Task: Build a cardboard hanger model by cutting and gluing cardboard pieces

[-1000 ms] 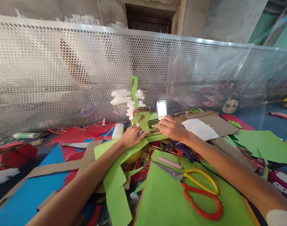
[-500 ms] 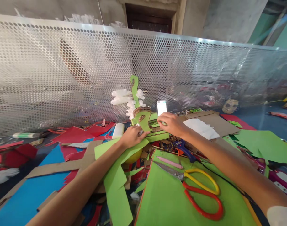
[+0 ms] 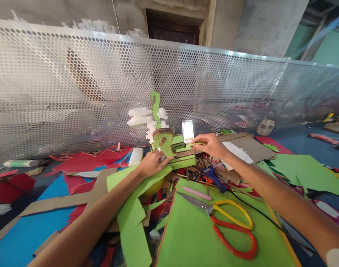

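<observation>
A green and brown cardboard model (image 3: 169, 146) stands among paper scraps, with a tall green hook shape and white tufts (image 3: 147, 120) on top. My left hand (image 3: 152, 162) is closed on the model's lower left side. My right hand (image 3: 210, 144) pinches a thin green paper strip (image 3: 195, 144) at the model's right side. Yellow and red scissors (image 3: 230, 226) lie on a big green sheet (image 3: 197, 241) in front of me. A blue glue gun (image 3: 212, 173) lies just below my right wrist.
A perforated metal screen (image 3: 75, 85) closes off the back. Red, blue and green paper (image 3: 33, 230) and brown cardboard pieces (image 3: 247, 142) cover the surface. A white glue stick (image 3: 136, 157) lies left of the model. A pink stick (image 3: 195, 193) rests near the scissors.
My right hand has lifted from the model's base and moved right, now pinching a green strip. The view has shifted slightly left. The left hand stays put.
</observation>
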`<state>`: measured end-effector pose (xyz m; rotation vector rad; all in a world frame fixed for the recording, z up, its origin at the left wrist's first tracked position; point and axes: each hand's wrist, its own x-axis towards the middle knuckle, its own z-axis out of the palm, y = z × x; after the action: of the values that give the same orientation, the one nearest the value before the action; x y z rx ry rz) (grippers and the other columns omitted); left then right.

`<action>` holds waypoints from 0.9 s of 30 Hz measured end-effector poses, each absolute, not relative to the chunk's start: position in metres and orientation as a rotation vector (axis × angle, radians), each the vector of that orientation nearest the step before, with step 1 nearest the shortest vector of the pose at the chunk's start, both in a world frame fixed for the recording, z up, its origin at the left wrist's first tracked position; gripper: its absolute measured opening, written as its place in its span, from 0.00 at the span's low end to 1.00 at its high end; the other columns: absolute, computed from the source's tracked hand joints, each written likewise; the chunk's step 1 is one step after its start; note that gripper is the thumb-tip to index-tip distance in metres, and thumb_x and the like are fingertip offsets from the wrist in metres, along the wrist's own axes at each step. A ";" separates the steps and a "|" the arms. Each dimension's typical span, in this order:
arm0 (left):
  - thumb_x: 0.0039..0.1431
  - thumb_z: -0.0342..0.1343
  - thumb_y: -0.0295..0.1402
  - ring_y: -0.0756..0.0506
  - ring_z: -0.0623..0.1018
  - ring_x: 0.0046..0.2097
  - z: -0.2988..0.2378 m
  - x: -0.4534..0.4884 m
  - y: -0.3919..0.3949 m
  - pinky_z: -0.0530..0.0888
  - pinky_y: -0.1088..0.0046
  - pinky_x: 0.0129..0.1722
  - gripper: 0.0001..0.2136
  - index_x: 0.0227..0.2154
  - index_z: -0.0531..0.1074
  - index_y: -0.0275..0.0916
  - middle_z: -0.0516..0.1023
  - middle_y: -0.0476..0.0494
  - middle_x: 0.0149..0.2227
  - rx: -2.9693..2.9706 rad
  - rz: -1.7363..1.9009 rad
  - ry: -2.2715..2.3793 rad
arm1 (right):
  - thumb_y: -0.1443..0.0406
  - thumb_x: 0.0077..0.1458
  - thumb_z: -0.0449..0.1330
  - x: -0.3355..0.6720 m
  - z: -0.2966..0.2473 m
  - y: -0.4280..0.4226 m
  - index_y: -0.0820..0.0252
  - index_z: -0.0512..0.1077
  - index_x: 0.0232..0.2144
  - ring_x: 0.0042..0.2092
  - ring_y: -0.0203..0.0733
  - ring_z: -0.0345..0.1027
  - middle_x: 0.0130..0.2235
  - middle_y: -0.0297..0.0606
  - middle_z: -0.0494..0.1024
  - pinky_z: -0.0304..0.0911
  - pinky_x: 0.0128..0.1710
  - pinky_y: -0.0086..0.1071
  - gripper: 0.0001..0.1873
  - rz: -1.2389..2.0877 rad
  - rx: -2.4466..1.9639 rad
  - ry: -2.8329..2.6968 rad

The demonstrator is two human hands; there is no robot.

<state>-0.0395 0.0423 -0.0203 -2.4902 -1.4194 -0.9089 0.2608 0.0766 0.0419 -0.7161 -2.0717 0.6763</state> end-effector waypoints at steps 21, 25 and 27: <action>0.69 0.46 0.56 0.48 0.66 0.22 -0.020 -0.040 0.040 0.57 0.68 0.25 0.29 0.18 0.51 0.44 0.66 0.46 0.19 -2.522 -0.913 -1.428 | 0.63 0.69 0.60 0.238 0.018 0.086 0.54 0.83 0.41 0.47 0.41 0.80 0.43 0.35 0.87 0.68 0.54 0.41 0.10 -0.097 -0.384 -2.465; 0.69 0.47 0.56 0.48 0.64 0.21 -0.020 -0.039 0.040 0.56 0.68 0.25 0.29 0.17 0.51 0.44 0.64 0.47 0.18 -2.534 -0.950 -1.424 | 0.63 0.69 0.60 0.231 0.015 0.086 0.56 0.83 0.41 0.47 0.41 0.80 0.43 0.36 0.87 0.66 0.54 0.40 0.10 -0.149 -0.349 -2.471; 0.69 0.47 0.55 0.48 0.64 0.21 -0.020 -0.039 0.040 0.56 0.68 0.26 0.28 0.18 0.51 0.44 0.62 0.48 0.17 -2.537 -0.966 -1.422 | 0.63 0.69 0.60 0.229 0.014 0.087 0.57 0.83 0.41 0.47 0.41 0.80 0.43 0.38 0.87 0.65 0.54 0.40 0.11 -0.192 -0.319 -2.474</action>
<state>-0.0390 0.0401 -0.0196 -2.5371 -1.4222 -0.9661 0.2294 0.0866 0.0143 -0.3193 -2.4743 -0.1917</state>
